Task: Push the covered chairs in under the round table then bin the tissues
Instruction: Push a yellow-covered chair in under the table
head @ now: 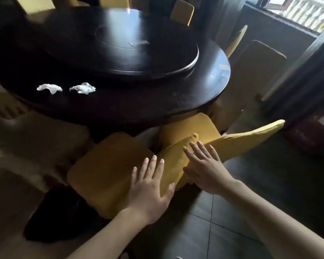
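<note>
Two yellow-covered chairs stand at the near edge of the round table [204,94], and both hands are on their backs. The left hand [150,182] lies flat on the back of the left chair [105,172], fingers [153,161] straight and slightly spread, thumb out to the side. The right hand [206,165] presses on the top of the right chair [238,143], fingers straight and fanned, nothing gripped. The right chair's seat is partly under the table rim already; the left chair seems further out, and the two backs meet at an angle, touching or nearly so between the hands.

Two crumpled tissues [82,88] lie side by side on the dark table top, left of the chairs and just outside the raised turntable [185,58]. No bin shows.

The risk I see is the chairs jamming against each other as they go in, since their backs converge; pushing both at once could wedge one against the other or against a table leg. Flat palms on loose fabric covers might also slide instead of driving the frame. More covered chairs ring the far side
</note>
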